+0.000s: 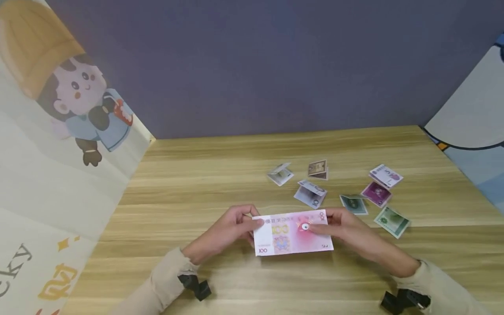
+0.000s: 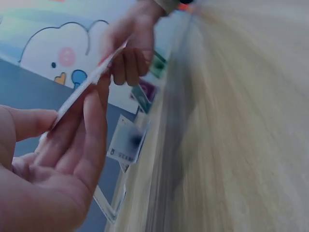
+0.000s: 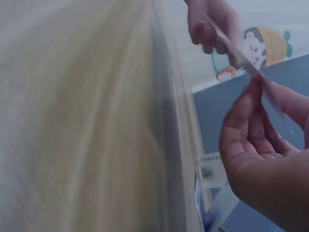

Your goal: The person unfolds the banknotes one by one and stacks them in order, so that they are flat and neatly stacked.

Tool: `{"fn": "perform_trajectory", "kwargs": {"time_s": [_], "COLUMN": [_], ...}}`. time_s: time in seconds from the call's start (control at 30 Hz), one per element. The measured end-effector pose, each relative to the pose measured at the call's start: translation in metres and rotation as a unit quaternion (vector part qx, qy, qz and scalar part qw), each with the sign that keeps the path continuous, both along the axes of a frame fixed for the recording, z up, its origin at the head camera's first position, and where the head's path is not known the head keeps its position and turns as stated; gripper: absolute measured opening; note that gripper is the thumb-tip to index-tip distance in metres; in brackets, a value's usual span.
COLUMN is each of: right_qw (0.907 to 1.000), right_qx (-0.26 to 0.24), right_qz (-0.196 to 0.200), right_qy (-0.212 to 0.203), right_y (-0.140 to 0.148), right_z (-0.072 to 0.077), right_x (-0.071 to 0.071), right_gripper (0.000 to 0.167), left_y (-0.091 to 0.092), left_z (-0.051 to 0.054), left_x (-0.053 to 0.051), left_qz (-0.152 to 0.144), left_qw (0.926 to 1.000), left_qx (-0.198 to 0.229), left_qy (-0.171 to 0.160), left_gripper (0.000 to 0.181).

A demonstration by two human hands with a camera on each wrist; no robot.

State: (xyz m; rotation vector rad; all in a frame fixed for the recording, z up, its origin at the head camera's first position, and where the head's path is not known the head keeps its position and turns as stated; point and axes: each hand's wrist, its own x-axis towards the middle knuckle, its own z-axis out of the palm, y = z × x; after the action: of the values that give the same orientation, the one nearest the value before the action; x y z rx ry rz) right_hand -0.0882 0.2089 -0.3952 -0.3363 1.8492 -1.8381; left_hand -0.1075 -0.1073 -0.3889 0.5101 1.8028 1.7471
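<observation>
Watched from my remote station, a pink 100 note (image 1: 291, 238) spans two bare hands above a wood-grain table (image 1: 177, 183). I have the left hand (image 1: 222, 232) pinching one end, thumb in front and fingers behind; the right hand (image 1: 358, 234) pinches the other, its thumb reaching farther in across the printed face. Both wrist views show the sheet nearly edge-on, clear of the wood.

Beyond it lie a pale note (image 1: 281, 176), a brown note (image 1: 317, 168) and a grey-violet note (image 1: 310, 197); farther right sit a purple-and-white note (image 1: 387, 176), a magenta note (image 1: 376, 194), a teal note (image 1: 354, 205) and a green note (image 1: 392, 222), several bent with a flap raised.

Good handling, I judge, means light, even tension: enough pull to hold the paper flat, not enough to strain it. I would match the thumbs, easing the right one back toward its edge, so any bend forms straight. Should a crease be wanted, I would align the corners before pressing. The right hand is near the teal note, so a low sideways sweep could nudge it; I favour working on the near side.
</observation>
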Motion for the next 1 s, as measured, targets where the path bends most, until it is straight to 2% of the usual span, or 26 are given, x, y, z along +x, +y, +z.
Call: {"fn": "perform_trajectory", "kwargs": {"time_s": [0.1,0.27,0.37,0.43,0.5,0.6,0.67,0.8,0.93,1.0], "right_qw": [0.9973,0.9876,0.9726,0.9559,0.9365,0.9113,0.8945,0.8628,0.8403,0.8342], "right_qx": [0.063,0.121,0.170,0.212,0.248,0.284,0.309,0.366,0.401,0.405], "right_qz": [-0.023,-0.020,-0.023,-0.032,-0.041,-0.042,-0.039,-0.022,-0.017,-0.027], "right_qy": [0.029,0.097,0.157,0.200,0.244,0.295,0.320,0.348,0.364,0.374], "right_y": [0.005,0.010,0.008,0.005,0.002,-0.003,-0.005,-0.007,-0.008,-0.007], "right_z": [0.003,0.003,0.001,0.000,0.000,0.000,-0.001,-0.002,-0.001,0.000], "right_x": [-0.004,-0.010,-0.012,-0.013,-0.015,-0.016,-0.017,-0.015,-0.011,-0.009], "right_gripper": [0.030,0.023,0.016,0.011,0.007,0.012,0.015,0.018,0.019,0.019], "left_y": [0.000,0.002,0.003,0.004,0.004,0.006,0.007,0.011,0.014,0.014], "left_z": [-0.001,-0.005,-0.010,-0.011,-0.014,-0.016,-0.016,-0.013,-0.010,-0.009], "left_x": [0.000,-0.002,-0.006,-0.008,-0.010,-0.013,-0.015,-0.015,-0.012,-0.009], "left_qz": [0.009,0.014,0.012,0.008,0.005,0.001,-0.002,-0.005,0.011,0.020], "left_qw": [0.9994,0.9959,0.9897,0.9837,0.9741,0.9548,0.9410,0.9182,0.8944,0.8853], "left_qx": [-0.029,-0.072,-0.112,-0.139,-0.169,-0.215,-0.240,-0.277,-0.306,-0.318], "left_qy": [0.018,0.054,0.089,0.113,0.150,0.205,0.238,0.283,0.326,0.338], "left_gripper": [0.018,0.015,0.011,0.009,0.008,0.008,0.007,0.003,0.011,0.015]}}
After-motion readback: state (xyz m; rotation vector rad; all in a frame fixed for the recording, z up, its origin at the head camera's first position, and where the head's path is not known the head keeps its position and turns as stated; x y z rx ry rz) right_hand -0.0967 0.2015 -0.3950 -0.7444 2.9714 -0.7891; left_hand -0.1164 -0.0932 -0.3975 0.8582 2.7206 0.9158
